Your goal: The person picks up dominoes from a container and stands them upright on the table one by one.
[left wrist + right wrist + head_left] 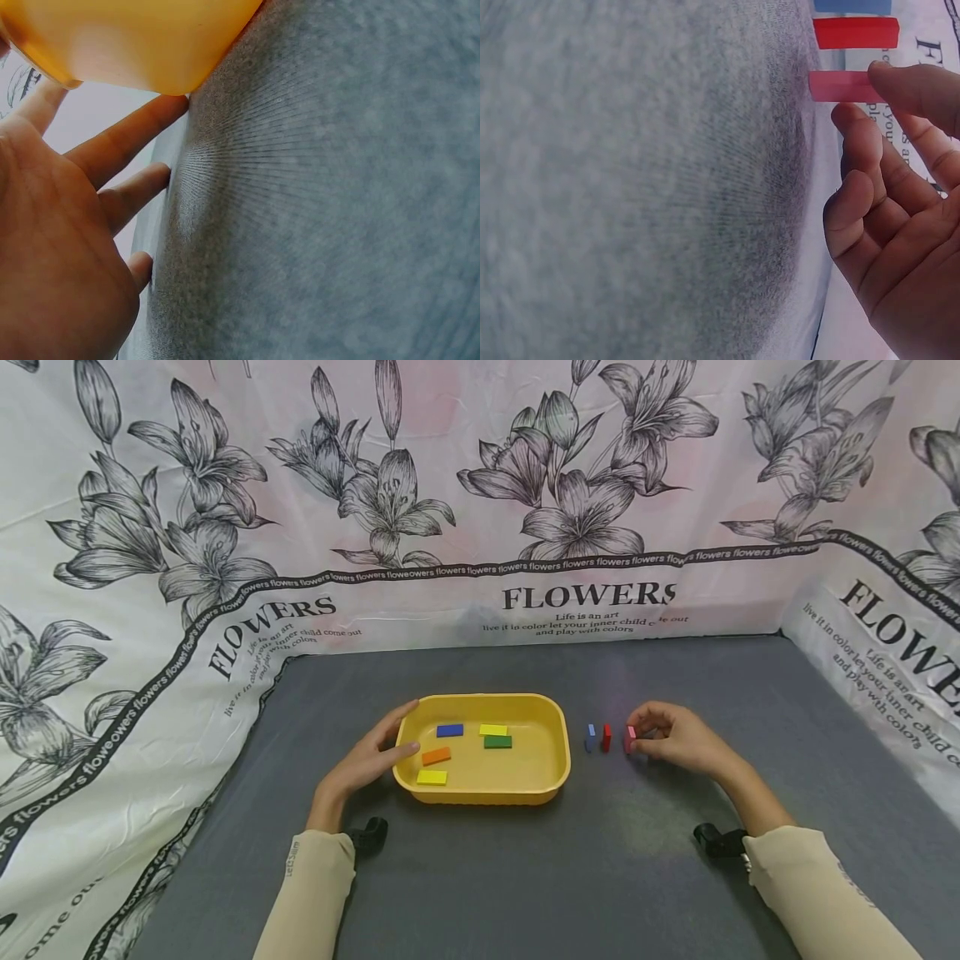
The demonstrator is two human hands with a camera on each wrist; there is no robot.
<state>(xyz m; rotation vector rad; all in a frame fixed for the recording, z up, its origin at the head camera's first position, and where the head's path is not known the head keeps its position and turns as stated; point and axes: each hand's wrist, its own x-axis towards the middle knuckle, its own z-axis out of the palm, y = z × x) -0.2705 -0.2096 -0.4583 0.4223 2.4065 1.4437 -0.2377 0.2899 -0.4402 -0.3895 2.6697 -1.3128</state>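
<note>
A yellow plastic tray [525, 792] sits on the grey tabletop, with my left hand [369, 760] holding its left end. The left thumb lies over the rim; in the left wrist view the other fingers of that hand [67, 225] are spread, some touching the table beside the tray wall [150, 45]. To the right of the tray, my right hand [678, 739] pinches a pink block [630, 740] that stands upright on the table. The right wrist view shows the thumb on the pink block [840, 86]. Beside it stand a red block [607, 738] and a blue block [590, 737], apart from each other.
Flat in the tray lie a blue block [450, 730], an orange block [437, 756], a green block [498, 742], and two yellow blocks, one at the front [432, 777] and one behind the green [492, 729]. White flowered cloth [420, 610] borders the table's back and sides.
</note>
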